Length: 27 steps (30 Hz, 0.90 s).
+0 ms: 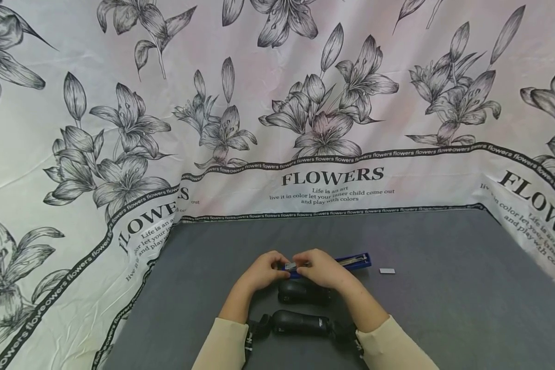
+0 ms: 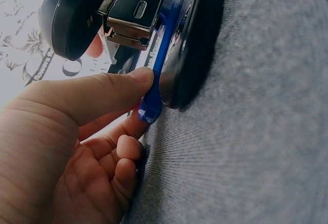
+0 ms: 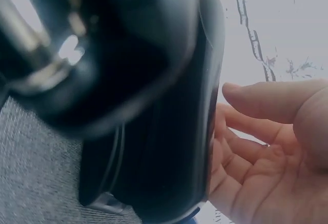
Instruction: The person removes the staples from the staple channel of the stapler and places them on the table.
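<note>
A blue stapler point(image 1: 362, 261) lies opened out on the grey table, its long metal channel showing to the right. My left hand point(image 1: 262, 271) pinches its left end; in the left wrist view the thumb point(image 2: 138, 78) presses on the blue base point(image 2: 166, 55). Over that same end is my right hand point(image 1: 321, 268), fingers bent beside a small silvery part point(image 1: 290, 266). The right fingertips are largely hidden, so whether they grip it is unclear. Just in front of the hands sits a black stapler point(image 1: 303, 292), large in both wrist views.
A second black stapler point(image 1: 300, 322) lies nearer me, between the forearms. To the right of the blue stapler is a small pale rectangular piece point(image 1: 387, 271), perhaps a strip of staples. Flower-printed cloth point(image 1: 333, 187) hangs behind and at the sides of the table.
</note>
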Motion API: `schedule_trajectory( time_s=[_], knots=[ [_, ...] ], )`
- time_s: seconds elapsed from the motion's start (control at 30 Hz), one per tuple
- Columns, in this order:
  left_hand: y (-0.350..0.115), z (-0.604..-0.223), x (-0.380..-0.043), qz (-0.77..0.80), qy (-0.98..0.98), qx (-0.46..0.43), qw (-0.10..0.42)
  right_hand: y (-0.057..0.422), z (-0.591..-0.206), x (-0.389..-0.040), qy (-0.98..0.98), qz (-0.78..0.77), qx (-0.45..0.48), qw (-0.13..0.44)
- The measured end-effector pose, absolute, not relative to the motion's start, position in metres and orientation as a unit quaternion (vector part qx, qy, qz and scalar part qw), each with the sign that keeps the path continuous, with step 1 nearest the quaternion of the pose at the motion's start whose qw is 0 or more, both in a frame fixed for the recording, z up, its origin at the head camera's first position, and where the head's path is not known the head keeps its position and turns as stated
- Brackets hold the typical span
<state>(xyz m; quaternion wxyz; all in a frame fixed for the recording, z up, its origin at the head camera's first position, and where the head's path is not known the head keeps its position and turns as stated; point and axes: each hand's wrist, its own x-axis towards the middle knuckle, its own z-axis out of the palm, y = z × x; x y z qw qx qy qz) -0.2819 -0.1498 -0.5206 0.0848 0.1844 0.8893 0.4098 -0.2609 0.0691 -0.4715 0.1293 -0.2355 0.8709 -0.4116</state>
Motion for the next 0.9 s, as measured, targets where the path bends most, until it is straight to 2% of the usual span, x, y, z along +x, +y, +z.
schedule_trajectory(
  time_s=[0.37,0.57,0.9],
  knots=[
    [-0.150,-0.521,-0.282,0.415,0.887,0.185,0.083,0.071,-0.477,-0.265,0.830,-0.489,-0.210,0.169],
    [-0.150,-0.521,-0.282,0.415,0.887,0.186,0.081,0.069,-0.480,-0.267,0.839,-0.482,-0.206,0.144],
    [-0.149,-0.520,-0.283,0.409,0.890,0.186,0.078,0.063,-0.485,-0.265,0.863,-0.482,-0.128,0.087]
  ],
)
